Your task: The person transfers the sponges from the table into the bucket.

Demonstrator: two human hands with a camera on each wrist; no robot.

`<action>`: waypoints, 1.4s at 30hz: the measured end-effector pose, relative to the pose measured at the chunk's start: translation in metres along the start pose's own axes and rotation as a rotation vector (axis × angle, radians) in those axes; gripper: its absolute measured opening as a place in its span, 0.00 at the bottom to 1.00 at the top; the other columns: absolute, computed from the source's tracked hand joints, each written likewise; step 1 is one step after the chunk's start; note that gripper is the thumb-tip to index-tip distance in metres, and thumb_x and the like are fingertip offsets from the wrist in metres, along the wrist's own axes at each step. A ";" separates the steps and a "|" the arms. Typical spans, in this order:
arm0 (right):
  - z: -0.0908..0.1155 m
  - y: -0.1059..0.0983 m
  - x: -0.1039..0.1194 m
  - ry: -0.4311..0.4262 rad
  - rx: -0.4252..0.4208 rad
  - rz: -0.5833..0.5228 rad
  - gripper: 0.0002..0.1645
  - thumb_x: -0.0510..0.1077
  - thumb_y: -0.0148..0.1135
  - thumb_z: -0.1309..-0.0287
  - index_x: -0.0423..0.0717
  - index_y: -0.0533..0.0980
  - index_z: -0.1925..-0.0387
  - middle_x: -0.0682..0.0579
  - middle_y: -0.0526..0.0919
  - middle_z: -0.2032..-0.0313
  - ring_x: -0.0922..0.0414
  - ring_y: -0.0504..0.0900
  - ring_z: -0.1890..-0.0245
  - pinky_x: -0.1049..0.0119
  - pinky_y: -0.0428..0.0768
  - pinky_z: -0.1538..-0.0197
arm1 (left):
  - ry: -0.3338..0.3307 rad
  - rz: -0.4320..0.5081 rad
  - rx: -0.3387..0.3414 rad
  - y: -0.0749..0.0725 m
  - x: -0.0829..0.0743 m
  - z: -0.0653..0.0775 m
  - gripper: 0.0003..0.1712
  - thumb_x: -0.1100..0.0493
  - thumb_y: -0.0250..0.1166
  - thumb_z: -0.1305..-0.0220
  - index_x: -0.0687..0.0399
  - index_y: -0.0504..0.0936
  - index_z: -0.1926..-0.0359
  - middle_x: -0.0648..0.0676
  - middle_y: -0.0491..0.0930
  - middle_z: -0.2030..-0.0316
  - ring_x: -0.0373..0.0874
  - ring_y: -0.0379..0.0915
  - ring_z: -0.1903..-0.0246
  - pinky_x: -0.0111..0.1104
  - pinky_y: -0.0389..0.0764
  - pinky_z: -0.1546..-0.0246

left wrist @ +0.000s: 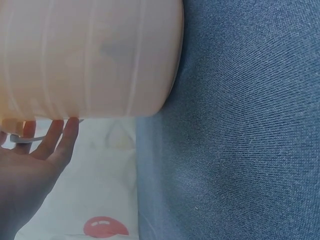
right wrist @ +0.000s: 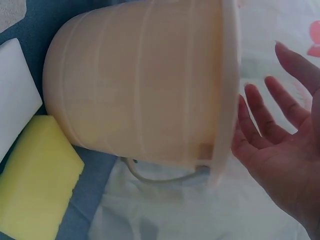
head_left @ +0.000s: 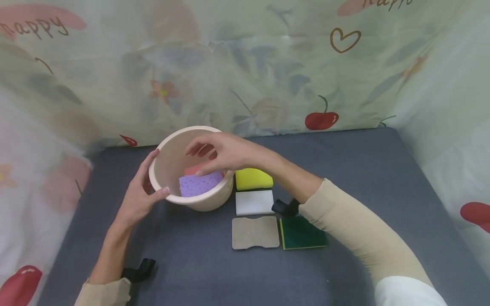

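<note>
A cream bucket [head_left: 208, 203] stands tilted a little toward me on the dark cloth. My left hand [head_left: 138, 197] holds its rim at the left, thumb over the edge and fingers against the outer wall. Inside lie a purple sponge [head_left: 199, 185] and, partly behind it, a pinkish-red sponge [head_left: 193, 169]. Above the bucket's mouth hovers my right hand [head_left: 226, 152], fingers loosely bent and apart, with nothing between them. In the right wrist view that hand [right wrist: 280, 135] is beside the rim, and the bucket's thin handle [right wrist: 165, 179] hangs down its side.
Right of the bucket lie a yellow sponge [head_left: 254, 179], a white sponge [head_left: 254, 202], a grey-beige pad with notched sides [head_left: 255, 233] and a dark green scouring sponge [head_left: 304, 233], partly under my right arm. A printed curtain [head_left: 245, 72] encloses the table's back and sides.
</note>
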State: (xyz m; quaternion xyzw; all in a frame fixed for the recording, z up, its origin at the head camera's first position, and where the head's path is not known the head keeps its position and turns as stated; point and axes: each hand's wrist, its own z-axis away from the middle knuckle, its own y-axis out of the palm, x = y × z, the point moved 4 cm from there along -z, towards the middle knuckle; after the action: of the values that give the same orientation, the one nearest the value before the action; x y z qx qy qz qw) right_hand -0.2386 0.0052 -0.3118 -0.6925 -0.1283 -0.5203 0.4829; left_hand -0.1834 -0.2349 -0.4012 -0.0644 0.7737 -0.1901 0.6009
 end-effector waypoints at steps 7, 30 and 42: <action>0.025 -0.013 0.009 -0.029 -0.052 -0.074 0.32 0.47 0.73 0.45 0.49 0.75 0.39 0.57 0.78 0.44 0.60 0.75 0.43 0.62 0.74 0.40 | -0.003 -0.012 -0.010 -0.001 0.000 0.000 0.55 0.74 0.67 0.46 0.42 0.53 0.22 0.60 0.60 0.29 0.43 0.69 0.44 0.22 0.75 0.54; 0.119 -0.016 -0.015 -0.037 -0.179 0.012 0.30 0.46 0.73 0.45 0.53 0.76 0.40 0.60 0.79 0.44 0.61 0.75 0.43 0.57 0.76 0.41 | 0.001 -0.034 -0.019 0.000 0.000 0.002 0.55 0.75 0.67 0.47 0.42 0.54 0.22 0.58 0.58 0.31 0.49 0.66 0.42 0.21 0.74 0.51; 0.160 -0.012 -0.038 -0.052 -0.260 0.057 0.28 0.44 0.73 0.44 0.53 0.76 0.41 0.60 0.78 0.44 0.60 0.76 0.45 0.56 0.76 0.42 | -0.013 -0.062 -0.002 -0.003 -0.008 0.005 0.56 0.74 0.69 0.46 0.42 0.53 0.22 0.60 0.59 0.34 0.55 0.65 0.42 0.20 0.74 0.52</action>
State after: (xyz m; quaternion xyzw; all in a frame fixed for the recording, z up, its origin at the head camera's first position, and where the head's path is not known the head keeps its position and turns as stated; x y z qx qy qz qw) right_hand -0.1673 0.1518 -0.3360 -0.7660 -0.0526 -0.5002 0.4003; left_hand -0.1769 -0.2357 -0.3936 -0.0903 0.7675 -0.2077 0.5997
